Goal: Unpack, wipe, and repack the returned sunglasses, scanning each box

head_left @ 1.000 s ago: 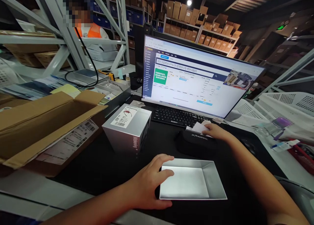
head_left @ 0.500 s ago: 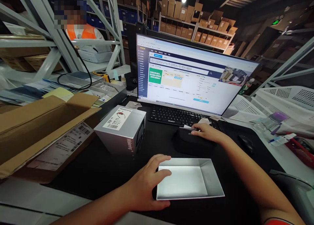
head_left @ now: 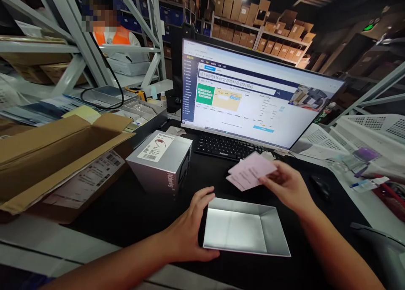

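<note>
Print on the cards (head_left: 251, 172): too small and soft to read. Cards hide some fingertips of the right hand (head_left: 289, 186), plus part of the keyboard (head_left: 220, 150). Silver tray (head_left: 234, 229): underside hidden. Fine print on silver box (head_left: 156, 167) label: illegible; box's far sides out of sight. Open carton (head_left: 71, 155) cut by left edge. Gray device (head_left: 381, 250), lower right, cropped, can't identify. White basket (head_left: 376, 123) runs off right edge. Monitor (head_left: 249, 108) small text unreadable. Co-worker (head_left: 112, 37): head pixelated, lower body hidden.
</note>
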{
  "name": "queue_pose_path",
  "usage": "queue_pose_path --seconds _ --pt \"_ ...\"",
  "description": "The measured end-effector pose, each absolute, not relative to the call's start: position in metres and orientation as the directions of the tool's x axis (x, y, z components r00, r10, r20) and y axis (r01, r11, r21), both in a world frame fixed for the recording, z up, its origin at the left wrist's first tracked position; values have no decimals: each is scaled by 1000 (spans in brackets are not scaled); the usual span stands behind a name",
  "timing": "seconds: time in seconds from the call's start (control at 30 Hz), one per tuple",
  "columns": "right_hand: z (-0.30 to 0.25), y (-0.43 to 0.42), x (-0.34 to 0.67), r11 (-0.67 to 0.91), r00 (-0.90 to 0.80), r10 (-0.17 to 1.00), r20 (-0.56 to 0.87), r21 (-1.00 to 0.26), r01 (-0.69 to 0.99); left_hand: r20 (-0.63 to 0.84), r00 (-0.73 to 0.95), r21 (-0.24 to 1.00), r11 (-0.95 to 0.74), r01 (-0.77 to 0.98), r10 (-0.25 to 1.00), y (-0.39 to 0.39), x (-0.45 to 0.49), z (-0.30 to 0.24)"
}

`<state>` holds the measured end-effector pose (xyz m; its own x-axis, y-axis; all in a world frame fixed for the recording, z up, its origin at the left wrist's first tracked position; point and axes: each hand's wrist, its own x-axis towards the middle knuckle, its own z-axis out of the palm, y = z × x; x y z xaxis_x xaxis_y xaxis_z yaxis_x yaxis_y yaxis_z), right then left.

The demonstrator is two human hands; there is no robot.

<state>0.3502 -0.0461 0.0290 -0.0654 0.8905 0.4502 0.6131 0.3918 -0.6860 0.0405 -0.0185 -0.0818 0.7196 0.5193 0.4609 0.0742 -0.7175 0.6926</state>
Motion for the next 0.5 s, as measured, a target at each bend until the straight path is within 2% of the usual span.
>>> queue_pose_path --seconds 0.07,0.13,0.17,0.27,0.37,0.5 --pt "26 -75 334 580 -323 785 529 -443 683 496 700 696 -717 34 514 -18 42 -83" --pt "21 -99 324 739 -575 656 488 -260 622 528 680 698 -716 -5 509 -18 44 -84" --pt "19 -110 322 783 -653 610 449 -215 584 542 671 692 -721 -17 505 -18 44 -84" --pt "18 -131 324 796 -705 597 382 -170 581 555 676 676 -737 -27 484 -19 45 -83" --pt "22 -141 329 783 -695 616 371 -198 589 570 671 668 -743 -42 474 -19 46 -81" --pt "18 -141 326 684 -634 725 269 -179 707 590 669 641 -766 -49 452 -19 46 -80"
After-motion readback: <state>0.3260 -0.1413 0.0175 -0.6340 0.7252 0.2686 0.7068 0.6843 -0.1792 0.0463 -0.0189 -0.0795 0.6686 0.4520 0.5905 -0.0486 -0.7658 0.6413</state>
